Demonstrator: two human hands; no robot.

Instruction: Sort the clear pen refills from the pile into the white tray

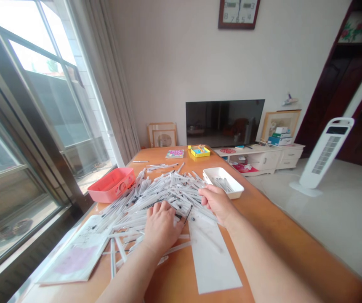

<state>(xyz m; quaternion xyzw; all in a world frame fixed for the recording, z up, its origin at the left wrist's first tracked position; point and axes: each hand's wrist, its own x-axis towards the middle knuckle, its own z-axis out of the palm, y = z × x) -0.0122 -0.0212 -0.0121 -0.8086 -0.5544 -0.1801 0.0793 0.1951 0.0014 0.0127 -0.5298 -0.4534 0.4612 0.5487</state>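
The left hand (160,224) lies palm down on the near side of a loose heap of clear pens (168,188), its fingers bent over them; whether it grips any, I cannot tell. A thin black rod (188,213) slants up just to the right of its thumb. The right hand (218,205) is raised at the heap's right side with its fingers curled in toward the thumb, and I cannot tell whether something sits between them. Just beyond the right hand stands a white tray (238,194) with a few pens lying inside. Below that hand, a white sheet (218,271) stretches toward the person across the wooden table (271,221). The heap spreads ahead of the left hand and to its left, reaching a red box (103,195). Nearer the person, left of the left hand, lies a pale booklet (73,261). Well beyond both hands are a yellow box (200,153) and a small book (174,154).
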